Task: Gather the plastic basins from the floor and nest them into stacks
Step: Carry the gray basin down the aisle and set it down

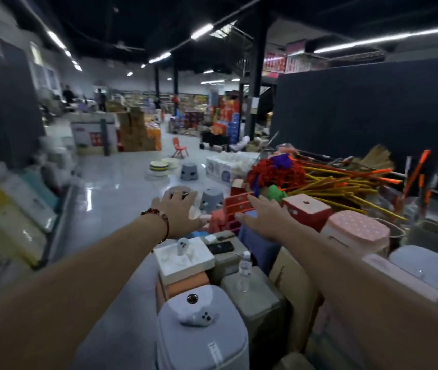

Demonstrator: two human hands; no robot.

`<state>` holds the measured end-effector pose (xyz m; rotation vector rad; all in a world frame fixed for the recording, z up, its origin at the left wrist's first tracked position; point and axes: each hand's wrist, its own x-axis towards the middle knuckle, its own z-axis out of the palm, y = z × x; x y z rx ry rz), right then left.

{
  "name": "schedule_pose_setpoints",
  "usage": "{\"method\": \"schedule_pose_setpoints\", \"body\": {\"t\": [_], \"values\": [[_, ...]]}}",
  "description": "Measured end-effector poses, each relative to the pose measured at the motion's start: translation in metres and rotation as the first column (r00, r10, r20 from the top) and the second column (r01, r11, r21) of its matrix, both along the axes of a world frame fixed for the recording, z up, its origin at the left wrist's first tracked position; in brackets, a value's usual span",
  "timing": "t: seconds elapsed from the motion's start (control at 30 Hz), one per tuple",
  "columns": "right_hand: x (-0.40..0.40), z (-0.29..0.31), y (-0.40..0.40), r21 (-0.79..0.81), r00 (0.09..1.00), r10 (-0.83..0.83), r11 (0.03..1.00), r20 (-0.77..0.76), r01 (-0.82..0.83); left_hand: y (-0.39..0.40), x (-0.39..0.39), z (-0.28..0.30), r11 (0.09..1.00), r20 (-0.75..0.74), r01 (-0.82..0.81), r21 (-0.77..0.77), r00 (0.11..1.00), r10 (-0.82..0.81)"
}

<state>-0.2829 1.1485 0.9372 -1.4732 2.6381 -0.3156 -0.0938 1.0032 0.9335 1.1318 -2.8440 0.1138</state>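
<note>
Reaching forward empty, the left hand [179, 212] spreads its fingers wide, gripping nothing. Well beyond it, the basins [162, 166] sit on the floor [111, 193] in a couple of low stacks (some apparently nested already). The right hand [262, 213] is likewise flat and empty; gathering seems barely begun.

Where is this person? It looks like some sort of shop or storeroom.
Probably a large warehouse-style household goods store. Stacked cartons stand on the shiny floor, a heap of brooms and mops lies to the right, and plastic basins and stools sit in the aisle.
</note>
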Motion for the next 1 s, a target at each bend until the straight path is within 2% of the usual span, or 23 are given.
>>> {"method": "schedule_pose_setpoints", "body": {"t": [0.17, 0.3, 0.4, 0.47, 0.57, 0.7, 0.83, 1.0], "values": [[0.070, -0.008, -0.073, -0.069, 0.987, 0.160, 0.985, -0.006, -0.160, -0.034, 0.067, -0.017, 0.984, 0.083, -0.176, 0.035, 0.982, 0.172], [0.137, -0.013, -0.141, -0.209, 0.953, 0.299, 0.929, -0.060, -0.304, -0.081, 0.130, -0.026, 0.972, -0.041, -0.232, -0.037, 0.972, 0.231], [0.175, -0.013, -0.190, -0.194, 0.930, 0.356, 0.910, -0.089, -0.367, -0.124, 0.188, -0.024, 0.960, -0.040, -0.272, -0.071, 0.962, 0.270], [0.194, -0.015, -0.216, -0.199, 0.930, 0.359, 0.909, -0.075, -0.367, -0.150, 0.219, -0.023, 0.959, -0.017, -0.269, -0.085, 0.963, 0.268], [0.213, -0.014, -0.238, -0.299, 0.935, 0.354, 0.893, 0.005, -0.337, -0.186, 0.247, -0.017, 0.971, 0.007, -0.220, -0.089, 0.975, 0.221], [0.215, -0.014, -0.253, -0.330, 0.940, 0.333, 0.898, 0.078, -0.291, -0.224, 0.270, -0.014, 0.982, -0.056, -0.179, -0.059, 0.983, 0.176], [0.215, -0.018, -0.286, -0.329, 0.948, 0.303, 0.909, 0.100, -0.256, -0.259, 0.275, -0.025, 0.975, -0.142, -0.220, -0.028, 0.966, 0.214], [0.212, -0.038, -0.349, -0.341, 0.926, 0.338, 0.902, 0.169, -0.267, -0.315, 0.259, -0.042, 0.974, -0.083, -0.224, 0.024, 0.971, 0.225]]}}
